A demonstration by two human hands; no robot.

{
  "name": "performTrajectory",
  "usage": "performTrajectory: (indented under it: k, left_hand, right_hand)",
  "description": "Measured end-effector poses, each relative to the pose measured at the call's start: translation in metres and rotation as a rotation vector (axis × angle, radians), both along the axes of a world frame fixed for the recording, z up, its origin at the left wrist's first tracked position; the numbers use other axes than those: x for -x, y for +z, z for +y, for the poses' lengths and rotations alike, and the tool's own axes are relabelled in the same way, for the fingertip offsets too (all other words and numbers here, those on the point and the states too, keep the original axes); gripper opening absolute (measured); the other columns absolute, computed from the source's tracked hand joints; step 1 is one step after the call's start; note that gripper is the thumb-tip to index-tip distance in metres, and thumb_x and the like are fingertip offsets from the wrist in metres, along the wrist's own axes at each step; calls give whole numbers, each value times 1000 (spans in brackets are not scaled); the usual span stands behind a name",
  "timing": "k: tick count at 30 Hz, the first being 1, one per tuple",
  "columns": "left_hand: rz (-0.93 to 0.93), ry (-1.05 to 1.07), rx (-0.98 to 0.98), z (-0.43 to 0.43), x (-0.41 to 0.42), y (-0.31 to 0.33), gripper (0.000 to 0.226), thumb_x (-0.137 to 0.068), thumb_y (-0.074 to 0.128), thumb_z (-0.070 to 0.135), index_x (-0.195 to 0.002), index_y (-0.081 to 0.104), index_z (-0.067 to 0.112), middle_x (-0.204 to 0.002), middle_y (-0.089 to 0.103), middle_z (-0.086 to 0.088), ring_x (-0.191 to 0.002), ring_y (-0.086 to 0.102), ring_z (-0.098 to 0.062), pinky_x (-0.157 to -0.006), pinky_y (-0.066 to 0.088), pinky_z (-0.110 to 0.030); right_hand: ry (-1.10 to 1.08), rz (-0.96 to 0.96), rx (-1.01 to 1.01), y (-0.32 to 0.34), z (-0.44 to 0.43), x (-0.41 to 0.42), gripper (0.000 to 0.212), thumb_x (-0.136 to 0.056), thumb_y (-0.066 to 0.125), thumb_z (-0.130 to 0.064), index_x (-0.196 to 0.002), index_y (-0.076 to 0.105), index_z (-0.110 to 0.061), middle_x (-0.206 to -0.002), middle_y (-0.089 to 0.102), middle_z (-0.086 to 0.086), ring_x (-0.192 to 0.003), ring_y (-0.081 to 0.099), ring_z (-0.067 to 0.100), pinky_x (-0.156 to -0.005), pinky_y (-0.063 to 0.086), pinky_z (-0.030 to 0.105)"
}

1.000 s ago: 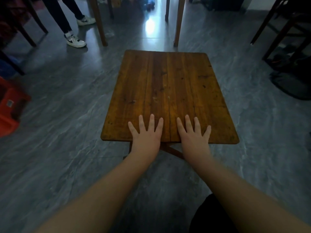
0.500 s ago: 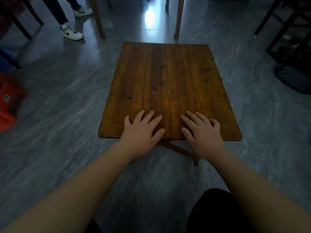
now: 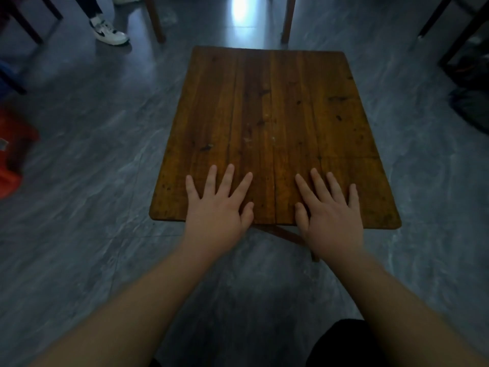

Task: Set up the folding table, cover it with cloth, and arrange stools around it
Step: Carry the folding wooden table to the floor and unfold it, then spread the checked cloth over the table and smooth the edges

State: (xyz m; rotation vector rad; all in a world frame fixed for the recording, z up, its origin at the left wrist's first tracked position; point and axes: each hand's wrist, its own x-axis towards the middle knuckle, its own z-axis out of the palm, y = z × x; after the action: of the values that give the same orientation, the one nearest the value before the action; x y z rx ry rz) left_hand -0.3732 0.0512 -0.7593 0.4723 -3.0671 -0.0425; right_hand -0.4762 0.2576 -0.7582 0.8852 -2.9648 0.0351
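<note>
A low wooden folding table [image 3: 270, 109] with a brown plank top stands unfolded on the grey floor in front of me. My left hand [image 3: 218, 205] lies flat on its near edge, fingers straight and spread. My right hand [image 3: 329, 210] lies flat beside it on the same edge, fingers also spread. A crossed wooden leg [image 3: 287, 235] shows under the near edge between my wrists. No cloth is in view.
A red plastic stool [image 3: 12, 154] sits at the far left edge. A person's foot in a white sneaker [image 3: 109, 33] stands at the back left. Wooden furniture legs [image 3: 156, 19] rise behind the table, and dark chairs and a dark bag [image 3: 471, 107] are at the right.
Half a second ago my fingers were loosely bent on the table edge; now both hands lie flat with fingers spread again. The view has tilted slightly downward.
</note>
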Motion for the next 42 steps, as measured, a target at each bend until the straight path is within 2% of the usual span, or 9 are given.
performTrajectory:
  k: [5, 11, 15, 19, 22, 24, 31, 35, 42]
  left_hand:
    - [-129, 7, -63, 0, -2, 13, 62, -99, 8, 61, -156, -4, 41, -167, 0, -2, -153, -6, -34, -113, -2, -71]
    - [-309, 5, -198, -5, 4, 33, 62, -99, 8, 63, -153, -16, 44, -165, -19, 4, -149, -24, -29, -113, -13, -67]
    - [-553, -33, -350, -18, 4, 59, 65, -101, 25, 55, -153, -13, 47, -163, -23, 8, -149, -24, -24, -117, -10, -62]
    - [-719, -4, -486, -28, -10, 97, 65, -103, 36, 41, -158, 3, 35, -167, -7, 1, -153, -6, -25, -122, 7, -53]
    - [-674, 17, -523, -34, -34, 123, 64, -101, 40, 38, -158, 15, 25, -165, 18, -5, -150, 16, -32, -120, 19, -51]
    - [-614, 4, -515, -44, -48, 146, 64, -98, 42, 36, -157, 21, 23, -162, 28, -6, -148, 24, -32, -118, 25, -49]
    - [-399, 51, -490, -87, -110, 270, 67, -90, 26, 43, -152, 34, 20, -156, 40, -8, -144, 33, -30, -116, 30, -48]
    - [-323, 77, -470, -123, -134, 345, 69, -90, 25, 46, -152, 36, 17, -156, 39, -10, -145, 32, -31, -118, 28, -48]
    - [-194, 18, -376, -184, -104, 429, 70, -92, 25, 48, -148, 42, 10, -148, 48, -16, -139, 43, -35, -112, 35, -53]
  right_hand:
    - [15, -144, -78, 13, 0, -1, 64, -100, 13, -57, -160, 14, -35, -167, 18, 3, -154, 10, 29, -120, 6, 64]
    - [-33, -342, -198, 33, -7, 3, 63, -102, 8, -57, -157, -14, -37, -168, -13, -2, -153, -17, 26, -121, -5, 59]
    - [-108, -546, -275, 65, -25, -8, 68, -104, 27, -46, -159, -11, -32, -168, -14, 3, -154, -10, 31, -124, 7, 54]
    - [-175, -876, -312, 113, -42, -16, 72, -100, 42, -28, -161, 4, -24, -169, -1, 5, -153, 6, 29, -123, 19, 49]
    - [-150, -886, -329, 150, -45, -34, 72, -97, 48, -22, -160, 14, -17, -163, 24, 10, -147, 26, 29, -120, 24, 42]
    - [-148, -855, -280, 181, -52, -45, 71, -97, 50, -22, -159, 18, -16, -159, 32, 9, -144, 30, 29, -118, 26, 39]
    - [-177, -770, -98, 298, -86, -96, 64, -100, 41, -31, -160, 19, -23, -164, 26, 5, -150, 22, 22, -121, 27, 46]
    - [-103, -696, -26, 370, -110, -125, 63, -101, 42, -32, -159, 21, -24, -164, 26, 4, -151, 20, 21, -123, 23, 42]
    - [-176, -558, 148, 459, -143, -112, 61, -100, 47, -32, -157, 28, -21, -162, 31, 5, -150, 23, 24, -121, 23, 42]
